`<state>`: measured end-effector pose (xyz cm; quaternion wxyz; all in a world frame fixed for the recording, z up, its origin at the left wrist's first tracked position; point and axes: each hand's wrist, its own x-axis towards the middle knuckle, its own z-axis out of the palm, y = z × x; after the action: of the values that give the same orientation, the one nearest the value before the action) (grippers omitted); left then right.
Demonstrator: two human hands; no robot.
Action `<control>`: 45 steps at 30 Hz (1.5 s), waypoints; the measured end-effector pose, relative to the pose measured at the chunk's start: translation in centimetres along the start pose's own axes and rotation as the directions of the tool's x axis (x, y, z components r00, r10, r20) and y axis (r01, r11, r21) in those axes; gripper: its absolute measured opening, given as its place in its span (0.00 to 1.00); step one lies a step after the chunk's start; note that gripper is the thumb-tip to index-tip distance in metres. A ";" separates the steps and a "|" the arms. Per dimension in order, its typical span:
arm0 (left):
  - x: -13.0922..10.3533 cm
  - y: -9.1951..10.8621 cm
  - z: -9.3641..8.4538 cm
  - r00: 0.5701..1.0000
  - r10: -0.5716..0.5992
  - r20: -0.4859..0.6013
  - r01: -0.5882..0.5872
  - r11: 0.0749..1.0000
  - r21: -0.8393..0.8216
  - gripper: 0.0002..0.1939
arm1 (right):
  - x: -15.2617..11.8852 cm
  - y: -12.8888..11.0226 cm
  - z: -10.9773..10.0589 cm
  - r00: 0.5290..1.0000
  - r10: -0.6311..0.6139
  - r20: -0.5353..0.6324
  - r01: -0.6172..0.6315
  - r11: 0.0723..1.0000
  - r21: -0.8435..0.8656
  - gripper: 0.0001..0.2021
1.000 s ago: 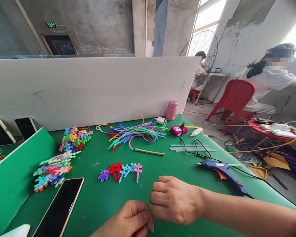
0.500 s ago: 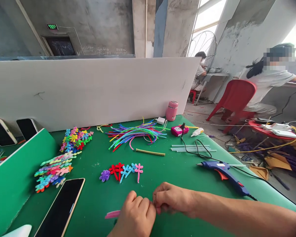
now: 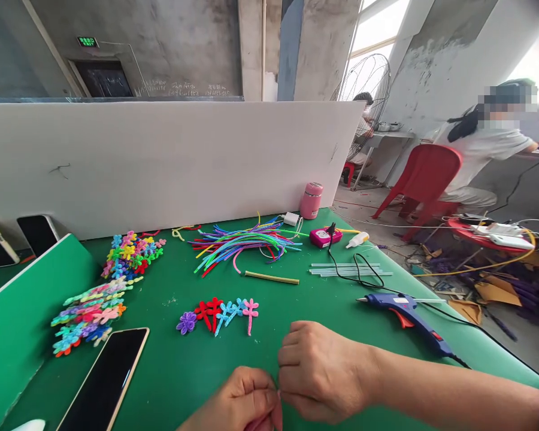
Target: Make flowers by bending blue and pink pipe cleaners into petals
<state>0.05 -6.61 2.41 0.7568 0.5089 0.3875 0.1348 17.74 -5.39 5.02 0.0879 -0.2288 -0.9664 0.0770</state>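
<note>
My left hand (image 3: 245, 401) is closed in a pinch at the bottom middle of the head view. A little of a pink pipe cleaner (image 3: 261, 422) shows among its fingers, most of it hidden. Against it, my right hand (image 3: 312, 371) is curled with its knuckles up, and a sliver of pink runs between the two hands. Beyond them lie several small pipe-cleaner flowers on stems: a pink one (image 3: 250, 314), blue ones (image 3: 229, 312) and red ones (image 3: 210, 312). A purple pipe-cleaner flower (image 3: 187, 323) lies at their left.
A glue gun (image 3: 406, 314) lies at right, its cord trailing. Glue sticks (image 3: 350, 270), loose pipe cleaners (image 3: 247, 242) and a pink flask (image 3: 311, 200) are farther back. Finished flowers (image 3: 92, 317) are piled at left beside a phone (image 3: 105, 380). A person (image 3: 480, 143) sits at right.
My left hand has turned and lowered, and the pink strip that stuck out to its left no longer shows there. My right hand has rolled over, knuckles up. The view has shifted slightly.
</note>
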 end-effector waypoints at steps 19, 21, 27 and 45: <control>2.0 -0.7 0.4 0.844 0.346 -0.409 -0.264 0.933 0.244 0.14 | 1.5 2.3 0.9 0.793 0.533 0.296 -0.525 0.350 0.776 0.09; 3.1 -0.4 -0.1 0.820 0.250 -0.514 -0.319 0.946 -0.049 0.12 | 1.8 3.1 1.1 0.757 0.631 0.167 -0.458 0.332 0.825 0.11; 6.1 -1.2 -2.2 0.761 0.171 -0.626 -0.526 0.727 -0.441 0.08 | 2.9 3.0 5.2 0.614 0.790 -0.001 -0.261 0.204 0.943 0.15; 6.0 -3.2 -3.1 0.820 0.316 -0.478 -0.540 0.703 -0.463 0.09 | 4.2 0.4 8.5 0.519 0.854 0.035 -0.134 0.042 0.990 0.06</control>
<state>1.21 -2.40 -3.60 0.7356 0.2967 0.3286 0.5127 12.47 -4.06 -2.80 0.4608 -0.4887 -0.4708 0.5720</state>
